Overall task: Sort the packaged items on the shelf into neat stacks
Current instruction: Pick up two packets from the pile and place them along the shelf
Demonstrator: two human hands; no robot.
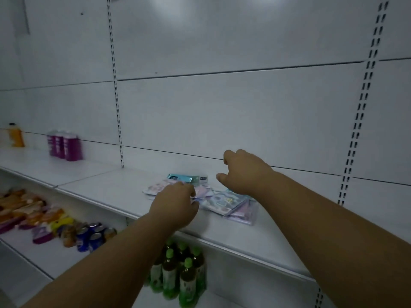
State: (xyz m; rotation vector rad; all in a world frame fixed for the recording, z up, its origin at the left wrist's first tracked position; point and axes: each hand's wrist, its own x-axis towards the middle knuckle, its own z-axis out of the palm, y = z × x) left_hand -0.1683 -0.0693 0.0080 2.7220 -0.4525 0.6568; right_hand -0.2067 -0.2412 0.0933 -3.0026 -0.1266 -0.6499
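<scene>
packets [224, 202], white shelf [106, 185], seemingly pale wall [222, 107]

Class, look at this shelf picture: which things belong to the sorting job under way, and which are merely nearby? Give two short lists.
Part of the job:
- flat packets scattered on the upper shelf
- teal packet at the back
- left hand on the packets
- right hand above them

Just nearby:
- purple bottles
- orange bottle
- green-capped bottles
- drink cans
- snack packs

White shelf [106, 185] — loose pile of flat packaged items [224, 202] mid-board, 3 purple bottles [64, 145] and 1 orange bottle [16, 134] far left.
</scene>
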